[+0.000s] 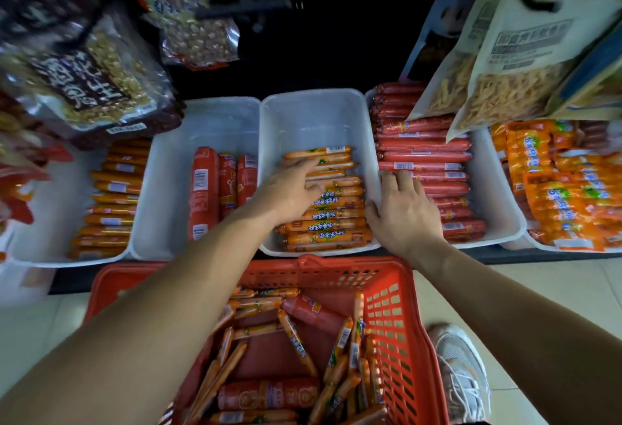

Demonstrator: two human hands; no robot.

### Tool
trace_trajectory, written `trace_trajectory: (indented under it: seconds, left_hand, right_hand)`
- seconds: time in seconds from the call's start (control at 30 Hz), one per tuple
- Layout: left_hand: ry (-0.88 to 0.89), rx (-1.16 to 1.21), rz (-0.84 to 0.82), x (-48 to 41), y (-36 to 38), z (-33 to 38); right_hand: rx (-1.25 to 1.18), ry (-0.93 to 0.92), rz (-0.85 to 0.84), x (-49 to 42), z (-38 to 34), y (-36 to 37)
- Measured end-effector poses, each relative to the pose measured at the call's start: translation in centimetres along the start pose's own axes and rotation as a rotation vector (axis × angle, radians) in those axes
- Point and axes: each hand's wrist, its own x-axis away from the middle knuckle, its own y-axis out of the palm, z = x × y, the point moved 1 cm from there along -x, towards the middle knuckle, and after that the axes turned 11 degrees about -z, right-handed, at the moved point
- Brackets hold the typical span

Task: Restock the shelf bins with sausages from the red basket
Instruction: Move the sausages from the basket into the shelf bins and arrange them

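The red basket [387, 293] stands on the floor below the shelf, holding several loose orange and red sausages [296, 340]. Straight above it is a white bin [319, 111] half filled with stacked orange sausages [336, 219]. My left hand [289, 189] lies flat on that stack, fingers straight and spread. My right hand [404, 209] rests on the bin's right rim, its fingers reaching onto the thin red sausages [424, 155] of the neighbouring bin. Neither hand holds a sausage.
A bin [202, 121] to the left holds three thick red sausages [202, 195]; further left lie orange sausages [111, 202]. Orange multipacks [565, 185] fill the far right bin. Snack bags [511, 64] and peanut bags [84, 78] hang above. My shoe [461, 367] stands beside the basket.
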Motion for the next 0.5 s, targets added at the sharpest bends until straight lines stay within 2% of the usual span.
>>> trace_trajectory:
  seconds: [0.1, 0.3, 0.4, 0.5]
  left_hand:
    - [0.005, 0.003, 0.036, 5.7, -1.7, 0.7]
    - [-0.114, -0.028, 0.067, 17.7, -3.8, -0.1]
    - [-0.178, 0.007, 0.072, 23.2, -2.0, -2.0]
    - [-0.22, 0.02, 0.001, 26.9, 1.6, -4.3]
  right_hand:
    - [0.119, -0.036, -0.061, 1.4, -1.8, -2.9]
    - [0.286, -0.295, -0.244, 6.8, -8.4, -9.7]
    - [0.358, -0.398, -0.31, 10.3, -11.5, -9.8]
    - [0.314, -0.431, -0.4, 13.0, -13.1, -5.9]
